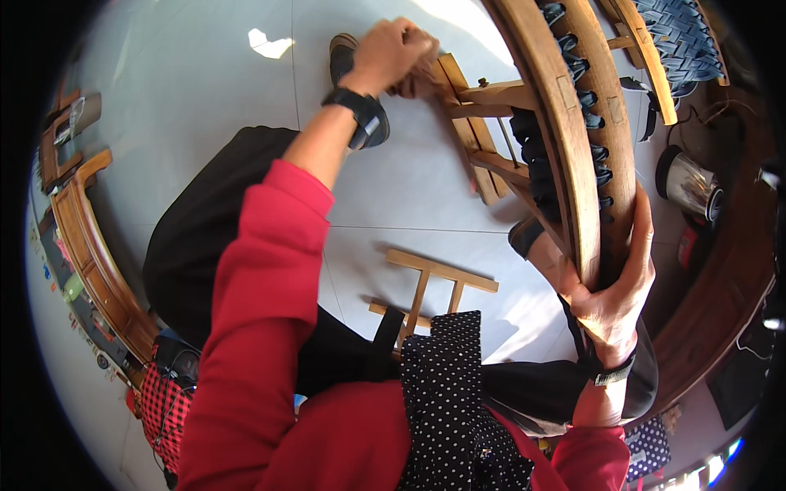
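A wooden chair frame (565, 139) with dark blue woven strapping lies tilted in front of me over the pale tiled floor. My right hand (614, 282) is wrapped around its curved wooden rail near the lower end. My left hand (393, 53), with a black band on the wrist, reaches far forward and is closed on the end of a wooden leg piece (458, 98) of the same frame. Red sleeves cover both my arms.
A small loose wooden frame part (434, 286) lies on the floor near my knees. A metal pot (692, 184) stands at the right, by a curved wooden piece. More wooden furniture (90, 245) lines the left. A second woven chair seat (679, 37) is at top right.
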`<move>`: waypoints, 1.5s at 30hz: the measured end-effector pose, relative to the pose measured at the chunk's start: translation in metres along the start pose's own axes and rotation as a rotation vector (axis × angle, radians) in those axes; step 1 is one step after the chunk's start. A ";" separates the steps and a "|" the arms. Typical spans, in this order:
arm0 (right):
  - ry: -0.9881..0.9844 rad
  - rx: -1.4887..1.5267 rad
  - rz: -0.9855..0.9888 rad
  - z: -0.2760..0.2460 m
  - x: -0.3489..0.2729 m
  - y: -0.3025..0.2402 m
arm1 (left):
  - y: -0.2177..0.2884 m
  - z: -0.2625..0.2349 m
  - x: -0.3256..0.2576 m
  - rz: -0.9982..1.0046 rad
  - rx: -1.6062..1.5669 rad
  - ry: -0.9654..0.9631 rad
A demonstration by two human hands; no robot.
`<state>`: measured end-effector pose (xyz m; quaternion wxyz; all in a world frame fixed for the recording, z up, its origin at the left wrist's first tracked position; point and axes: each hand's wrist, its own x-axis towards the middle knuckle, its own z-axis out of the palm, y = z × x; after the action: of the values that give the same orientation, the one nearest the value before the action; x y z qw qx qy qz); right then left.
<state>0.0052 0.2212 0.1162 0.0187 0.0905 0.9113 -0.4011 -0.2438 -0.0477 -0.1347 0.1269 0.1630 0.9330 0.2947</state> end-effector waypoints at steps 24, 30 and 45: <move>-0.129 0.004 0.135 0.008 -0.009 -0.015 | 0.028 0.058 -0.041 0.105 0.267 -0.165; -0.004 0.058 0.113 0.013 -0.004 -0.011 | 0.043 0.061 -0.049 0.006 0.184 -0.115; -0.099 0.036 0.146 0.007 -0.003 -0.015 | 0.049 0.064 -0.065 -0.012 0.202 -0.218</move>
<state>0.0055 0.2056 0.1221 0.0913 0.1369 0.8930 -0.4190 -0.1523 -0.0018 -0.1471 0.2119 0.2005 0.9396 0.1789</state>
